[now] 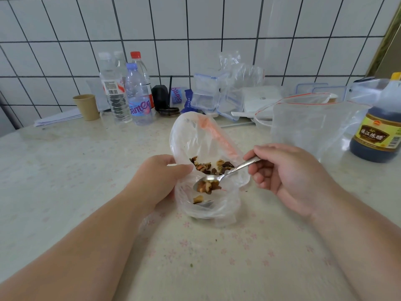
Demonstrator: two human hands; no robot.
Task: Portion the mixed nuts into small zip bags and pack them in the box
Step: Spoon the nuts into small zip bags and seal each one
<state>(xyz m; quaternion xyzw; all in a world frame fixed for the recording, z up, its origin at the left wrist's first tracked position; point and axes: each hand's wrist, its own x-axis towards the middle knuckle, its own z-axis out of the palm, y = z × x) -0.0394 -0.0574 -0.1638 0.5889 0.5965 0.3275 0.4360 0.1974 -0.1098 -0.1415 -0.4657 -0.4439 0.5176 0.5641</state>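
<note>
Mixed nuts (pixel 211 166) in bag (pixel 195 135) pinched by left hand (pixel 156 177), right hand (pixel 288 170) gripping spoon (pixel 219 180), on floral table (pixel 86 170) beneath white tiled wall (pixel 195 29).

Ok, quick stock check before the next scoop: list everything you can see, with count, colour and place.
zip bag: 1, clear with red strip, table centre, open
mixed nuts: brown pile inside the zip bag, some on the spoon
spoon: 1, silver, over the small bag
small bag: 1, clear, nearest the camera, a few nuts inside
large bag: 1, clear with red strip, right
water bottles: about 4, clear, back left
paper cup: 1, brown, far left
dark bottle: 1, yellow cap, far right
clear boxes: several, blue trim, back centre
left hand: holds the bag edge
right hand: grips the spoon handle
</note>
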